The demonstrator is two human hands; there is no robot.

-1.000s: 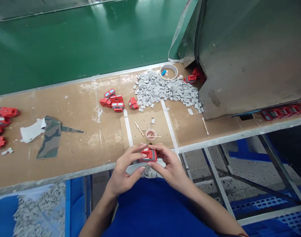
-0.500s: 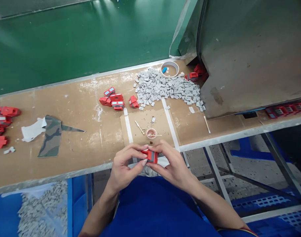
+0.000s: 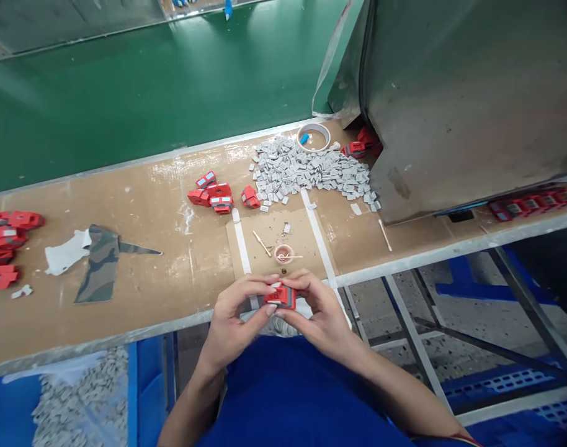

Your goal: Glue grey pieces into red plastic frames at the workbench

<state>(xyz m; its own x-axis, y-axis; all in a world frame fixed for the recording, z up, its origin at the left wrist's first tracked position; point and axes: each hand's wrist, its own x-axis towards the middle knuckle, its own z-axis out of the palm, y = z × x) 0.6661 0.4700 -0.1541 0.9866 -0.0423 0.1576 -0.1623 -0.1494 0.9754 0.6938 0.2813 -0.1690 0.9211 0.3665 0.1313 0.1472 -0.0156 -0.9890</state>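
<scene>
Head view: a red housing [image 3: 280, 296] is grasped between the left hand [image 3: 234, 320] and the right hand [image 3: 318, 313], just above the near edge of the table [image 3: 139, 273]. Each grip is clenched on the housing. A grey insert appears to be pressed into it; seating is judged the step in hand. A small dish [image 3: 283, 253] lies just beyond, and a heap of grey pieces [image 3: 306, 174] farther back.
</scene>
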